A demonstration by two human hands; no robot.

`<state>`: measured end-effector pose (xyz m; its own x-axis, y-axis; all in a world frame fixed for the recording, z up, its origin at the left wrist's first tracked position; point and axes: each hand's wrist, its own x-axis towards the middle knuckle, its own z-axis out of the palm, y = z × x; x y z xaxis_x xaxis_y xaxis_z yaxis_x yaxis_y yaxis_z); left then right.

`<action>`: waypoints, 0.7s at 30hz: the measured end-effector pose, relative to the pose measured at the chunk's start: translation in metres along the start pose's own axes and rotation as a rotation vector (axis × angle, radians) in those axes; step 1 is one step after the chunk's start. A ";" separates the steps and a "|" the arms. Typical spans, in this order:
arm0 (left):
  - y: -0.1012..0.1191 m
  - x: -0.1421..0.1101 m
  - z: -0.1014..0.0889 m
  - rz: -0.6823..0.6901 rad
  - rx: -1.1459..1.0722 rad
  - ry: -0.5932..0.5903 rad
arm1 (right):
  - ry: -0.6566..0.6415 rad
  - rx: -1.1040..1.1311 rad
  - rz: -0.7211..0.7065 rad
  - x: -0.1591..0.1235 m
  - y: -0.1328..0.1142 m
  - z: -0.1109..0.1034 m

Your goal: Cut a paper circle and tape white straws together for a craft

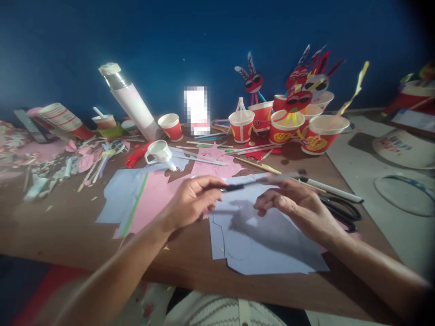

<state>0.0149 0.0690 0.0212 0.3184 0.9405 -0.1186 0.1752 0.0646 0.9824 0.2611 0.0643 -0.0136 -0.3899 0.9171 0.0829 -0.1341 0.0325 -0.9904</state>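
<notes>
My left hand [193,199] is closed in a pinch on a thin dark stick [248,183], perhaps a pen or straw, held level above the table. My right hand [295,203] curls its fingers round the other end of the same stick, which looks blurred there. Both hands hover over a pale blue paper sheet [268,244] lying at the table's near edge. Pink paper [152,199] and more blue paper lie just to the left of it.
Black scissors [341,213] and a white pen [333,190] lie right of my right hand. Several red paper cups [321,136] with paper faces stand at the back, with a white glue bottle [159,154], a tall tube [131,102] and paper scraps to the left.
</notes>
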 end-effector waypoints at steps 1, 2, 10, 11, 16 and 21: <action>0.001 0.000 -0.009 0.035 0.043 0.082 | -0.005 -0.070 0.012 0.000 -0.002 -0.003; 0.001 -0.001 -0.019 0.064 0.125 0.178 | 0.017 -0.172 0.020 0.000 -0.005 -0.005; -0.032 -0.005 -0.062 0.090 0.999 0.558 | -0.152 -0.897 -0.235 -0.007 -0.005 0.005; -0.035 -0.005 -0.061 0.093 1.062 0.535 | -0.155 -0.942 -0.252 -0.008 -0.004 0.006; -0.034 -0.010 -0.059 0.150 1.246 0.419 | -0.069 -1.171 -0.252 -0.007 -0.010 -0.009; -0.015 -0.048 -0.045 -0.009 0.796 0.338 | 0.035 -1.576 0.078 -0.011 -0.036 -0.049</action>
<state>-0.0455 0.0378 0.0185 0.0420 0.9980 0.0478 0.8170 -0.0619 0.5734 0.3150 0.0726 0.0159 -0.3268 0.9439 0.0479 0.9376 0.3302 -0.1093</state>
